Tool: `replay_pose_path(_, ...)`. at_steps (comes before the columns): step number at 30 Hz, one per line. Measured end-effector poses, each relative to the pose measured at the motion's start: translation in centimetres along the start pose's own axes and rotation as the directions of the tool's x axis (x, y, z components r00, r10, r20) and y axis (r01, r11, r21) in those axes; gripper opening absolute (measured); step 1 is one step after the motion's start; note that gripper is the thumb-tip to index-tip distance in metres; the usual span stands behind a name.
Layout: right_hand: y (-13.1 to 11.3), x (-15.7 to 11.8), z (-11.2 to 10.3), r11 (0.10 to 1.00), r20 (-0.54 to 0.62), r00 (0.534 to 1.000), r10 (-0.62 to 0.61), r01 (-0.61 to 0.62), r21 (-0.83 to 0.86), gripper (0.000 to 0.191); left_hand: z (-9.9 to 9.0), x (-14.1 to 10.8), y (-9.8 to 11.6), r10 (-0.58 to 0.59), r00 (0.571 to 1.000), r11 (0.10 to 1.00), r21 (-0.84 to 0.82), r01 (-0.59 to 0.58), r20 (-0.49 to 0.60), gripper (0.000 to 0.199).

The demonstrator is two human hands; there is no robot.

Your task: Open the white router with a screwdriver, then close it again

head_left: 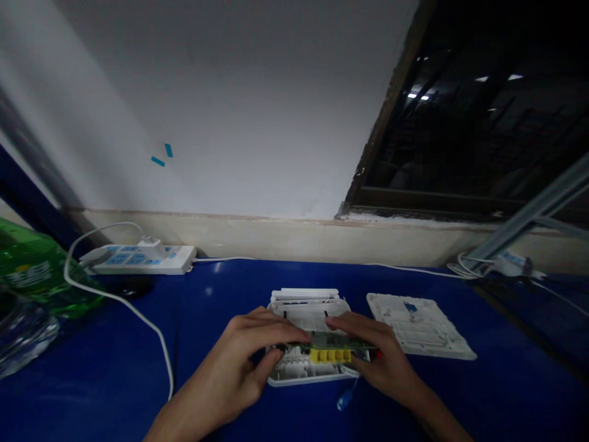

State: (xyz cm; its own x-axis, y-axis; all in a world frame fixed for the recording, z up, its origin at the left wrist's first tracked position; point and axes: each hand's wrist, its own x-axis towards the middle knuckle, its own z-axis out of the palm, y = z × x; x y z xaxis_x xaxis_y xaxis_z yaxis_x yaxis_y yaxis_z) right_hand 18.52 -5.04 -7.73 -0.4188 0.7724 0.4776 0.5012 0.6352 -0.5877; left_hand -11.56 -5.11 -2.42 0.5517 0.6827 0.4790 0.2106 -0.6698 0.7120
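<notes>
A circuit board with a row of yellow ports (330, 356) is held edge-on between my two hands, over an opened white router housing (294, 372). My left hand (251, 347) pinches the board's left end between thumb and fingers. At the other end, my right hand (375, 347) grips the board, its thumb below and fingers above. White antennas (304, 294) lie folded along the far side of the housing. From the housing's near right side hangs a small blue fiber connector (344, 400). I cannot tell whether the board touches the housing.
Right of the housing lies a white cover plate (421, 325). A power strip (142, 260) with a white cable stands at the back left. Green bottle (41, 270) and clear plastic (27, 334) sit far left. A metal bar (534, 209) slants at the right.
</notes>
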Motion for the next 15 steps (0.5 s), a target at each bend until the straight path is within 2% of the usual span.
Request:
replay_pose_path(5,0.5,-0.4,0.3,0.997,0.064,0.995,-0.073,0.075,-0.026,0.061,0.0,-0.1,-0.4,0.105,0.994,0.994,-0.01,-0.105,0.016,0.047)
replay_pose_path(10,1.2,-1.0,0.8,0.996,0.056,0.998,-0.017,0.022,-0.082,0.069,0.3,-0.1,-0.6,0.208,0.975,0.965,0.143,-0.218,0.08,0.045)
replay_pose_path(15,1.2,-1.3,1.0,0.998,0.048,0.999,0.022,-0.019,-0.055,0.073,0.8,-0.4,-1.1,0.226,0.971,0.939,0.246,-0.238,0.078,0.04)
